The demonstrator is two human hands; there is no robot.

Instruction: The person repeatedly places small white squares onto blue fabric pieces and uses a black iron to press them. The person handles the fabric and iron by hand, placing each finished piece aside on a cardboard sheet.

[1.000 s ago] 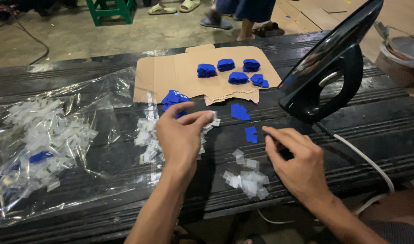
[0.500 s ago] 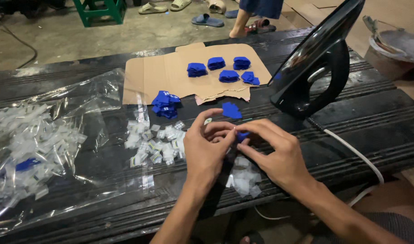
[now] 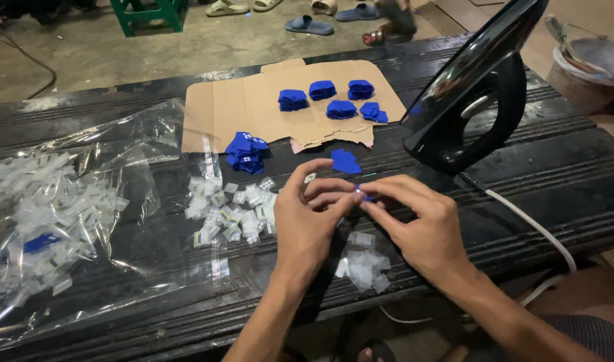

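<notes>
Moved: both hands were apart a second ago, left on the small packets, right by a loose blue piece; now they meet at the fingertips over the table.
Left hand: fingers curled narrow, thumb and forefinger pinching a small blue piece.
Right hand: fingertips pinched on the same blue piece from the other side.
Blue piece: tiny, bright blue, mostly hidden by the fingertips; shape cannot be told. Held just above the black ribbed table, near its front middle.
Cardboard sheet: flat on the table, carries five small stacks of blue pieces.
Blue heap: loose pile at the cardboard's front edge.
Single blue piece: on the table just beyond the hands.
Plastic bag: clear, lying flat at left, holds many small clear packets.
Loose packets: scattered just left of the left hand; a few more packets lie under the hands.
Iron: black, upright at right, white cord trailing off the table.
</notes>
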